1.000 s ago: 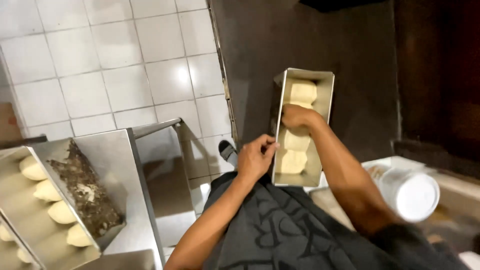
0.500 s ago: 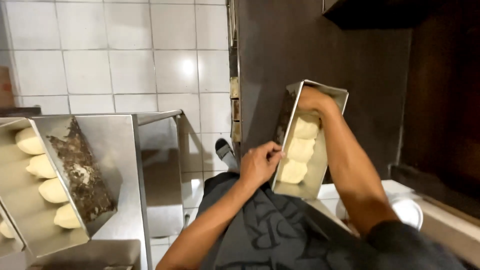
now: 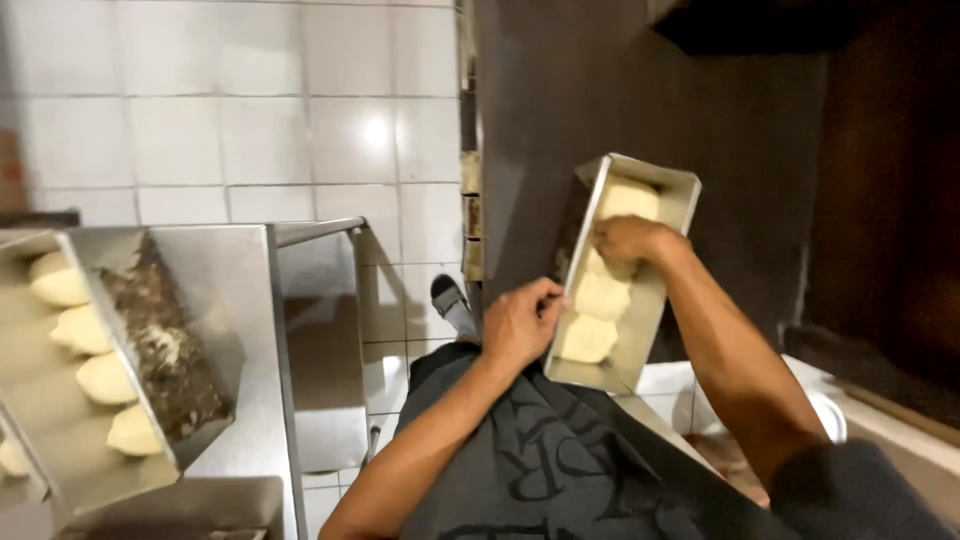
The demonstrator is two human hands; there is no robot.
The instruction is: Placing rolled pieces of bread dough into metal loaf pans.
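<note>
While the person looked down from a head-worn camera, the left hand [image 3: 520,325] gripped the near rim of a long metal loaf pan [image 3: 655,300], fingers curled over the edge, seemingly to keep it steady in the air above the lap. The right hand [image 3: 625,240] reached inside the pan, fingers bent and pressing on the middle dough pieces [image 3: 600,295], apparently seating them in a row. About four pale dough pieces showed in this pan, though the hand hid part of the row. At the left, a second loaf pan [image 3: 150,350] rested tilted on a steel counter [image 3: 240,300] and held four visible dough lumps [image 3: 105,378]. A white-tiled wall [image 3: 250,120] filled the background.
</note>
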